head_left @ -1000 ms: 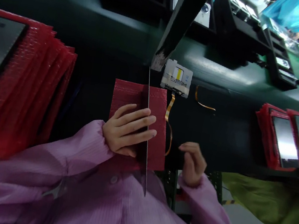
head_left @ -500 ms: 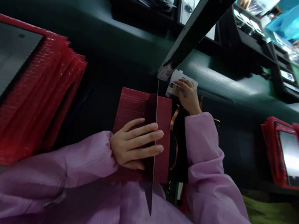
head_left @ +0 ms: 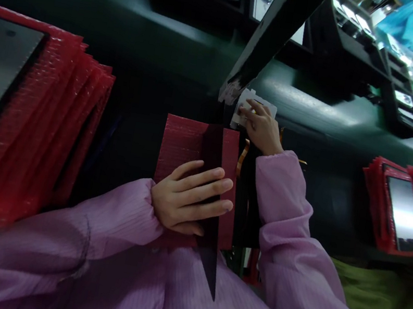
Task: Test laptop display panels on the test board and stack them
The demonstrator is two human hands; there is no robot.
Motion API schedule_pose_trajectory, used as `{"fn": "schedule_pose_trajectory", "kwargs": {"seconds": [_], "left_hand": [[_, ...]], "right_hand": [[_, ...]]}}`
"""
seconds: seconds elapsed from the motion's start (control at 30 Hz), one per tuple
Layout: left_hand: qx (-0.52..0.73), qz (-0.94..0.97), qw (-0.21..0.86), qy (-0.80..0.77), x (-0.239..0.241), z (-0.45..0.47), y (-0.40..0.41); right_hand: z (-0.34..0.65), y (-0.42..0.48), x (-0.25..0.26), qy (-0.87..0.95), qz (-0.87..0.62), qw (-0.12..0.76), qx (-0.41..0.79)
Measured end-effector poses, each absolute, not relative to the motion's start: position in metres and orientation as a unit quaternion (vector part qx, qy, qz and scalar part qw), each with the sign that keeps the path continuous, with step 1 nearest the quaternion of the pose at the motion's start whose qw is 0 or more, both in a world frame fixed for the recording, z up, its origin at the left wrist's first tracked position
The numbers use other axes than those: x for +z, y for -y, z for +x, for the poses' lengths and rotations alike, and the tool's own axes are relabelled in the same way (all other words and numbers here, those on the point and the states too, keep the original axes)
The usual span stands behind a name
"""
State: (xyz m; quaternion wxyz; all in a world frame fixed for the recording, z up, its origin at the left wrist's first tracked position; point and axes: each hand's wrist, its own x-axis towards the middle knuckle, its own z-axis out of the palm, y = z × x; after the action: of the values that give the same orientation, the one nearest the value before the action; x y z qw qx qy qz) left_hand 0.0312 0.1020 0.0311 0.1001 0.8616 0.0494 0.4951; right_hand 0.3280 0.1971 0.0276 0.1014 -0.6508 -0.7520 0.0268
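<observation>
With twelve o'clock pointing straight away from the body, the thin dark panel (head_left: 209, 266) is standing steeply on the red pad (head_left: 181, 139), its near corner jutting toward six o'clock in front of the pink shirt (head_left: 128, 289). It is probably feeling light, stiff and slippery, perhaps brittle, so holding it by its long edges is looking safest. The left hand (head_left: 185, 201) is lying across it, fingers spread and thumb apart; how hard they are pressing, I cannot tell. The pad is looking soft and cushioning.

Just beyond, at one o'clock, the right hand (head_left: 264, 130) is covering part of the small pale case (head_left: 244, 98), fingers bent over its top; whether they are pinching it, I cannot tell. Its rigid-looking sides are offering a better hold than the orange ribbon (head_left: 243, 158) near it, which is seeming easy to crease.

Farther out, the left stack of red pouches (head_left: 44, 132) is crowding nine o'clock, while the right stack (head_left: 378, 204) is sitting well apart at three, leaving wider room that way. The black post (head_left: 278, 34) is rising just beside the case, limiting moves there; a dark tray (head_left: 349, 36) is standing farthest, toward one.
</observation>
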Motion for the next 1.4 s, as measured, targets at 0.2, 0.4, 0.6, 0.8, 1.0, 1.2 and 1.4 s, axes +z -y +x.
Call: {"fn": "schedule_pose_trajectory", "kwargs": {"seconds": [0.2, 0.4, 0.6, 0.8, 1.0, 1.2, 1.4], "left_hand": [[0.494, 0.861, 0.108, -0.051, 0.030, 0.033, -0.102], [0.493, 0.864, 0.090, -0.051, 0.032, 0.032, -0.103], [0.490, 0.865, 0.093, -0.050, 0.033, 0.031, -0.102], [0.458, 0.881, 0.108, -0.037, 0.039, 0.031, -0.107], [0.496, 0.821, 0.265, -0.102, 0.026, 0.030, -0.112], [0.483, 0.555, 0.536, -0.415, -0.003, 0.037, -0.128], [0.403, 0.315, 0.807, -0.295, 0.024, 0.037, -0.132]], "right_hand": [[0.333, -0.198, 0.022, 0.750, -0.648, 0.129, 0.033], [0.334, -0.200, 0.026, 0.748, -0.639, 0.164, 0.064], [0.303, -0.170, 0.085, 0.730, -0.648, 0.212, 0.044], [0.239, -0.119, 0.140, 0.677, -0.627, 0.262, 0.282], [0.229, -0.108, 0.140, 0.678, -0.630, 0.200, 0.322], [0.251, -0.107, 0.159, 0.627, -0.645, 0.187, 0.395], [0.260, -0.108, 0.164, 0.553, -0.592, 0.321, 0.491]]}}
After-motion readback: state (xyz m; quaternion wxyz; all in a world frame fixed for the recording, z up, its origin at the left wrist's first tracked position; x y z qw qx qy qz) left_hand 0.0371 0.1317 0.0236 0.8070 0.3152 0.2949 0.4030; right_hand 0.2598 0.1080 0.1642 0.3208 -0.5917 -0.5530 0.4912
